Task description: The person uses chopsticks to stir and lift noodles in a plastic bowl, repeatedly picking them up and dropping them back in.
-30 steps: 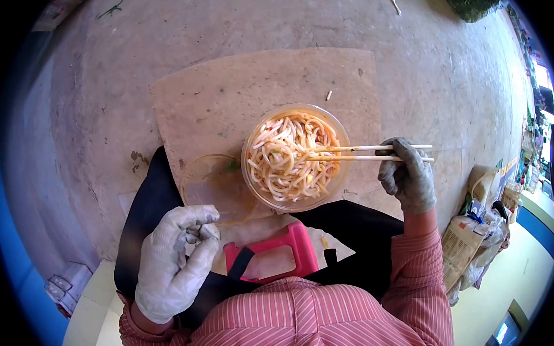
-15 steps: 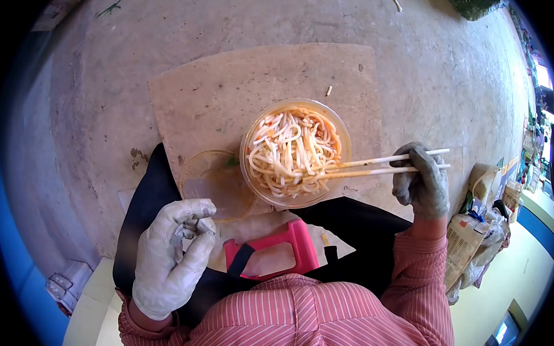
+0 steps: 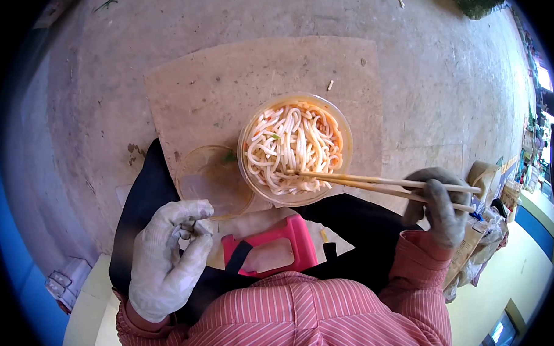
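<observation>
In my right hand (image 3: 438,207), gloved in stained grey, is a pair of wooden chopsticks (image 3: 375,182); its fingers are closed around their rear part. Their tips reach into the near side of thick white noodles (image 3: 288,149) with reddish sauce. These fill a round clear plastic bowl (image 3: 347,134) on the brown board. My left hand (image 3: 173,259), in a whitish glove, hovers left of my lap, fingers loosely curled and a gap between thumb and forefinger. Nothing shows in it, though the inner fingers are partly hidden. A clear round lid (image 3: 199,203) lies left of the bowl, partly under it.
The brown board (image 3: 200,84) lies on a concrete floor (image 3: 419,64). A pink plastic frame (image 3: 304,242) with black straps sits between my legs. Cardboard and plastic bags (image 3: 475,251) stand at the right, a dark green bundle (image 3: 473,0) at the far right.
My right hand has moved right and toward me, so the chopsticks now slant, with their tips farther left in the noodles. The noodles have shifted a little. My left hand stays nearly still.
</observation>
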A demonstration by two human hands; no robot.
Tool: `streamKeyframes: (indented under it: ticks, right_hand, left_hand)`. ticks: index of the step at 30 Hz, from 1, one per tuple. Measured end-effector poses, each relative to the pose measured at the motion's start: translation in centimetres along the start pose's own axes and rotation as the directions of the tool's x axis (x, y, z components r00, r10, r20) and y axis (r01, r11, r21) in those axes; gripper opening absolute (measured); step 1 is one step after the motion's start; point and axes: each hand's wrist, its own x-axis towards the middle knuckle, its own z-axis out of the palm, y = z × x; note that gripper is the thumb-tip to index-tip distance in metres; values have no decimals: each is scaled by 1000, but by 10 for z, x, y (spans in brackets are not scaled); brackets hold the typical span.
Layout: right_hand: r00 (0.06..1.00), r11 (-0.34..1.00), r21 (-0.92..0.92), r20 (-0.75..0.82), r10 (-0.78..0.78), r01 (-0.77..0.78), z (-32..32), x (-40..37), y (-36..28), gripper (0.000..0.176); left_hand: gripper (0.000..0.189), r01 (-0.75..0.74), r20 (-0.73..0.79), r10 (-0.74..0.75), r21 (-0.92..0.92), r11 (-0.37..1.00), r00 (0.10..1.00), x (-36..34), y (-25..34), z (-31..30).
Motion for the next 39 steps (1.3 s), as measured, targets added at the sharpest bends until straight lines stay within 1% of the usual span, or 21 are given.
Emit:
streamKeyframes:
  ticks: [2, 3, 4, 6, 7, 10, 11, 13, 14, 16, 18, 20, 22, 24, 26, 28, 30, 33, 39]
  right_hand:
    - [995, 996, 21, -48, -91, 92, -8, -3, -3, 28]
    - [967, 979, -69, -159, -199, 190, -7, -4, 1, 31]
    - [968, 980, -70, -157, -197, 188, -6, -5, 0, 31]
    - [973, 984, -98, -161, -165, 150, 0, -8, -6, 32]
    - [983, 981, -131, -101, -156, 142, 1, -6, -4, 32]
    - [987, 979, -135, 58, -148, 154, 13, 1, 0, 27]
    - [987, 979, -135, 59, -147, 154, 15, 3, 3, 27]
    - [988, 988, -67, 82, -131, 137, 18, 5, 7, 28]
    - [988, 988, -70, 82, -129, 135, 18, 6, 9, 28]
    - [1000, 1000, -1, 31, -6, 6, 16, 9, 13, 30]
    - [999, 1000, 22, 37, 0, -1, 13, 18, 19, 30]
    - [995, 992, 117, 90, 38, -49, 7, 27, 27, 30]
    - [996, 988, 145, 82, 46, -57, 5, 34, 34, 29]
    - [986, 966, 214, 114, 124, -146, 2, 40, 40, 29]
    - [986, 969, 206, 126, 109, -134, 1, 44, 43, 29]
    - [981, 953, 263, 153, 116, -153, -1, 47, 47, 29]
    - [982, 949, 280, 158, 103, -145, -2, 49, 51, 29]
    - [982, 937, 319, 165, 96, -145, -3, 51, 56, 29]
    - [979, 917, 357, 158, 128, -177, -9, 50, 54, 30]
  left_hand:
    - [29, -7, 6, 7, 14, 1000, 1000, 0, 0, 0]
    - [29, -13, 14, 13, 28, 1000, 1000, 0, 0, -1]
    - [29, -11, 13, 11, 27, 1000, 1000, 0, 0, -1]
    - [29, -11, 10, 11, 25, 1000, 1000, 0, 1, 0]
    - [29, -9, 10, 9, 24, 1000, 1000, 0, 2, 1]
    - [29, -2, 17, 2, 6, 1000, 1000, 0, 3, 1]
    - [29, -11, 10, 11, 5, 1000, 1000, 0, 2, 2]
    - [28, -18, 6, 18, 2, 1000, 1000, 0, 2, 1]
    - [28, -36, 9, 36, 21, 999, 999, 0, 2, 1]
    - [28, -61, 12, 60, 39, 997, 998, 0, 1, 1]
    - [28, -49, 18, 49, 34, 998, 999, 0, 1, 0]
    - [28, -56, 18, 56, 35, 998, 998, 0, 1, -1]
    - [28, -62, 18, 62, 35, 997, 998, 0, 1, -1]
    - [27, -57, 14, 57, 27, 998, 998, 0, 1, -1]
    - [28, -47, 15, 47, 26, 999, 999, -1, 1, -1]
    - [28, -42, 16, 42, 27, 999, 999, 0, 1, -2]
    - [28, -102, -8, 103, 73, 992, 995, 0, 0, -2]
    - [28, -123, -39, 128, 109, 986, 991, 2, 1, -3]
    - [28, -128, -74, 136, 103, 986, 988, 2, -2, -4]
